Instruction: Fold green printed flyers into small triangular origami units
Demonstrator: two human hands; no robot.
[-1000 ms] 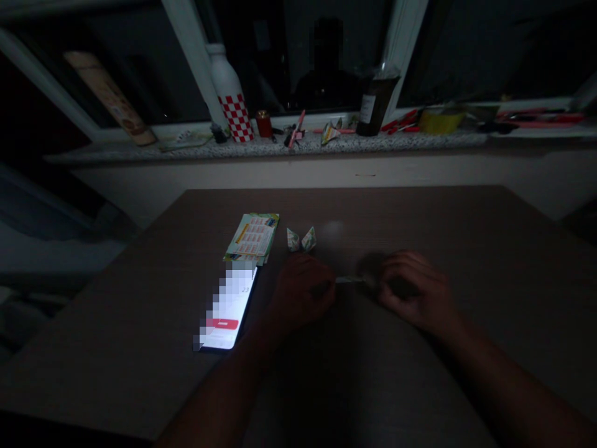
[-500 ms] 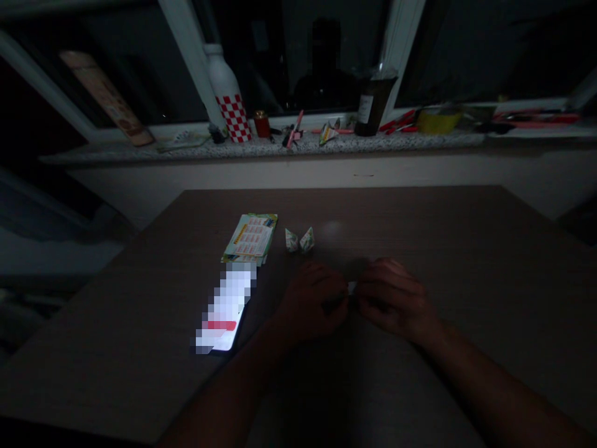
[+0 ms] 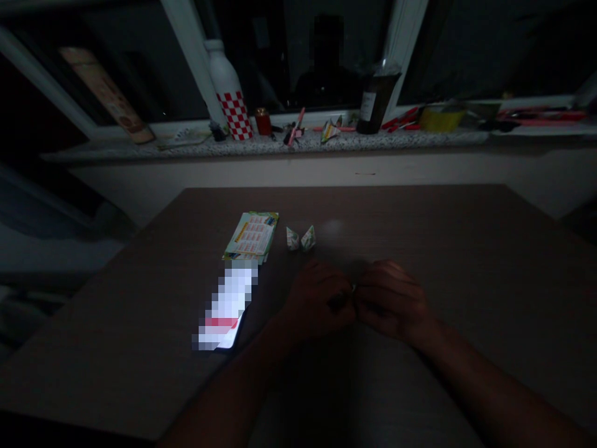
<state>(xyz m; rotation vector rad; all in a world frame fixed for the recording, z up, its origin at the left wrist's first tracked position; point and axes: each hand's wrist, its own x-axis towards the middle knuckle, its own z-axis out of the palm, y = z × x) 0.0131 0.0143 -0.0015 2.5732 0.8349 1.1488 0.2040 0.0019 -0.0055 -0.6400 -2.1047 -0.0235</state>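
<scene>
My left hand (image 3: 319, 298) and my right hand (image 3: 389, 297) are curled and pressed together over the dark table (image 3: 420, 224). Between their fingertips they pinch a small strip of paper (image 3: 354, 288), of which only a pale sliver shows. Two small folded paper pieces (image 3: 301, 238) stand on the table just beyond my left hand. To their left lies a stack of printed green-and-orange paper slips (image 3: 252, 236). A lit phone (image 3: 226, 308) lies below that stack, left of my left forearm.
Behind the table runs a granite window sill (image 3: 261, 146) with a red-and-white checked bottle (image 3: 231, 93), a dark bottle (image 3: 375, 99), a small red can (image 3: 263, 121), pens, clips and a yellow tape roll (image 3: 438, 118). The room is dim.
My hands have come together from about a hand's width apart. The paper strip that showed stretched between them is now almost wholly hidden by the fingers.
</scene>
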